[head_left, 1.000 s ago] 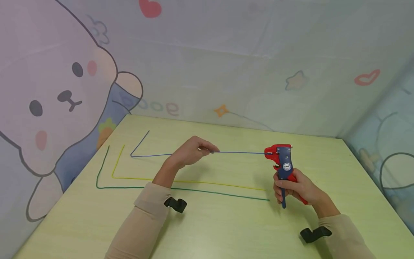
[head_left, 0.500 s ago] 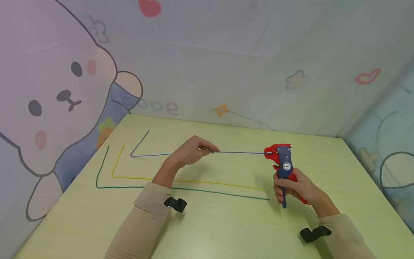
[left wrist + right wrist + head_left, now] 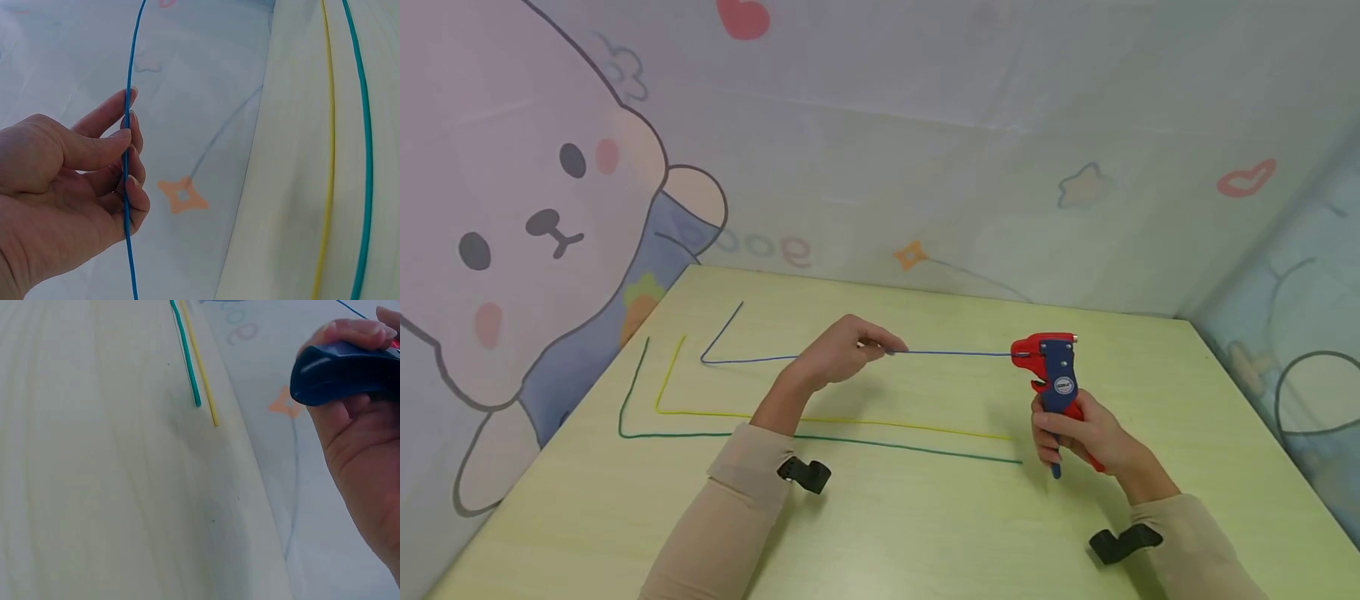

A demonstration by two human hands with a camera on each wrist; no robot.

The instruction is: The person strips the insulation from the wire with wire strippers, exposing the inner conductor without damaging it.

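While the left hand point(image 3: 844, 350) pinches the blue wire point(image 3: 958, 353) between thumb and fingertips, the right hand point(image 3: 1090, 429) has its fingers wrapped round the grips of the tool point(image 3: 1058, 371). Over the table point(image 3: 925, 525), the blue wire runs sideways and straight into the tool's head; left of the hand it bends sharply and slants backward. The tool's nose points left, its long axis running down to the grips. It is red and dark blue, with a round white label. The yellow wire point(image 3: 917, 427) and green wire point(image 3: 917, 450) lie nearer the person. Only the right wrist view shows a grip's glossy, rounded end close up.
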